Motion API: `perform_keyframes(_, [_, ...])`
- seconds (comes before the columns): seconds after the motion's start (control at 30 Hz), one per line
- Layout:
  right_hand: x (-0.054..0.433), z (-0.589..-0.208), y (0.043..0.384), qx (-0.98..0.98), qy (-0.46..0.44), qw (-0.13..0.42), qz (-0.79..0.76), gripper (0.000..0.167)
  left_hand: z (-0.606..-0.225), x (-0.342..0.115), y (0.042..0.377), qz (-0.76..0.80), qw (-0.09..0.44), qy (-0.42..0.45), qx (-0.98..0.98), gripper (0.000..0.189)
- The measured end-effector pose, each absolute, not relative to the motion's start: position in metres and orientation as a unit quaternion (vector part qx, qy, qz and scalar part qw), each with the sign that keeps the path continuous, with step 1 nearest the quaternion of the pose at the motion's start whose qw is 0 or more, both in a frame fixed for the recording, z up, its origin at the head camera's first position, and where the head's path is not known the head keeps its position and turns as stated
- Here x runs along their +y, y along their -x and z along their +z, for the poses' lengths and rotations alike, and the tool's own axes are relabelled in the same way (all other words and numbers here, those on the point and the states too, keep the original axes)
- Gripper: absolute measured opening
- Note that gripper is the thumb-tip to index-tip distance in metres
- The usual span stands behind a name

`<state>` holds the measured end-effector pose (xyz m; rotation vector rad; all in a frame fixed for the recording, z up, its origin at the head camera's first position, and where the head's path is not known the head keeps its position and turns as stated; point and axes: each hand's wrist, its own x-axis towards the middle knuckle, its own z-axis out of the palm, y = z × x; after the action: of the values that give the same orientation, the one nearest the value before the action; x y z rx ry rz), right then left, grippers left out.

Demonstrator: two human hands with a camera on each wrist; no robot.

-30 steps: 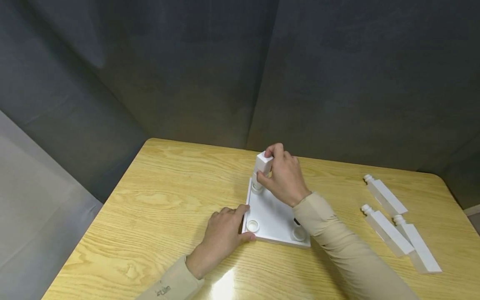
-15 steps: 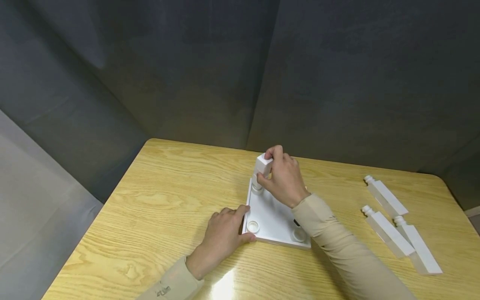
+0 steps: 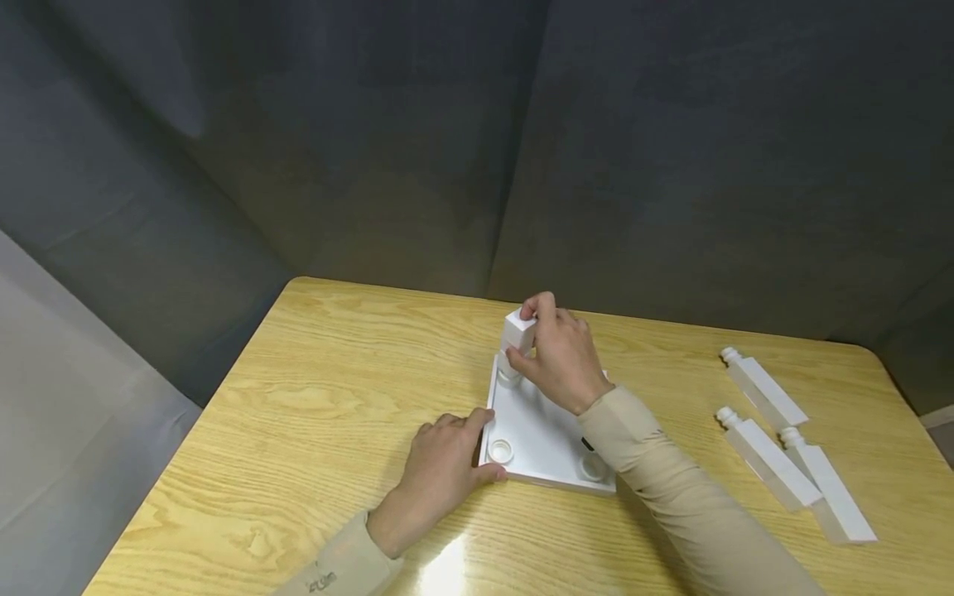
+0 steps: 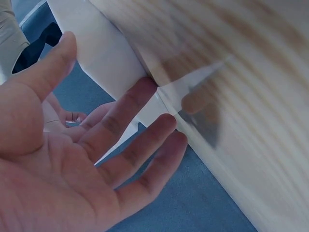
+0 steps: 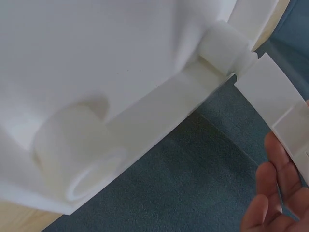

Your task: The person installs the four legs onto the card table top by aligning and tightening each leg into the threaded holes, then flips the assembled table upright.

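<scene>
A white board (image 3: 537, 426) with a raised rim and round sockets at its corners lies on the wooden table. My right hand (image 3: 564, 358) grips a square white leg (image 3: 517, 333) by its upper part, thumb on the near side and index finger at the top. The leg stands upright over the far-left socket; in the right wrist view the leg (image 5: 275, 92) meets that socket (image 5: 224, 46) end on. My left hand (image 3: 441, 463) holds the board's near-left corner, thumb at the near edge and fingers along the left edge. My right forearm hides part of the board's right side.
Three more white legs (image 3: 768, 391) with threaded ends lie on the table (image 3: 335, 397) to the right, two of them touching. A near-left socket (image 3: 500, 451) and a near-right socket (image 3: 594, 466) show on the board. A dark curtain (image 3: 373, 165) hangs behind the table.
My right hand and the leg sit slightly lower and a little further left than a second ago. The left hand keeps its place at the board's corner.
</scene>
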<state>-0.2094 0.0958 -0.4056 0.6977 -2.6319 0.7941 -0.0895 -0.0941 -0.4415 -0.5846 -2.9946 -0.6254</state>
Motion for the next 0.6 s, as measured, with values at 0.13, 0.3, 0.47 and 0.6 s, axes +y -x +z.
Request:
perform_keyframes(0.13, [0.098,-0.405,0.208,-0.920,-0.245,0.146,0.269,0.064,-0.442,-0.094,0.090,-0.201,0.010,0.185,-0.962,0.081])
perform_keyframes(0.3, [0.100,-0.404,0.205,-0.922,-0.254,0.136,0.256,0.071,-0.443,-0.094,0.089,-0.204,0.009,0.187,-0.961,0.080])
perform_keyframes(0.47, [0.103,-0.400,0.205,-0.920,-0.268,0.141,0.248,0.069,-0.444,-0.096,0.089,-0.209,0.019,0.199,-0.957,0.080])
perform_keyframes(0.6, [0.106,-0.392,0.206,-0.920,-0.269,0.143,0.246,0.066,-0.444,-0.098,0.090,-0.207,0.025,0.203,-0.957,0.080])
